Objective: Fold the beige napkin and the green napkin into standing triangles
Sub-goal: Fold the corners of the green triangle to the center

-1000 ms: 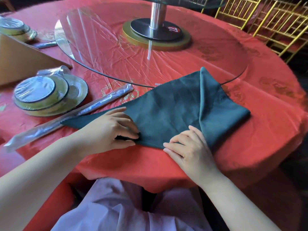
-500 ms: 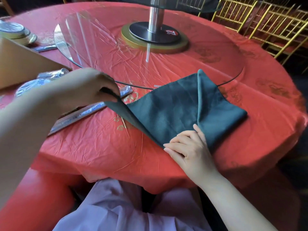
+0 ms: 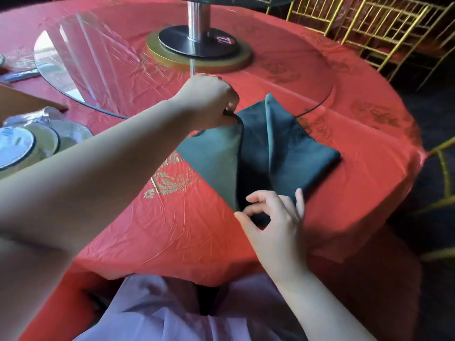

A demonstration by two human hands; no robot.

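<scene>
1. Head view: the left hand (image 3: pixel 209 102) pinches the left corner of the green napkin (image 3: pixel 295 153) between curled fingers and holds it raised at 12 o'clock, beside the cloth's upright middle ridge.
2. The right hand (image 3: pixel 273 217) sits at 6 o'clock of the napkin. Its thumb and bent forefinger curl round the near tip, and its other fingers are lifted.
3. The napkin is dark green matte woven cloth. It lies near the table's front edge, its far point under the glass rim. The right flap lies flat and the left flap slopes up to the pinched corner.
4. Half a second ago the left corner hung out at 10 o'clock and the right hand lay flat. Now the corner has crossed to the ridge.
5. The tablecloth (image 3: pixel 172 230) is glossy red and creased, with gold motifs.
6. At 9 o'clock, stacked dishes (image 3: pixel 14 146) sit sealed in clear film. Whether they hold anything cannot be told.
7. At 10 o'clock a tan corner of the beige napkin (image 3: pixel 22 102) shows.
8. At 11 o'clock is a round glass turntable (image 3: pixel 98 70) on a steel post (image 3: pixel 197 18).
9. At 1 o'clock stand gold chairs (image 3: pixel 369 25).
</scene>
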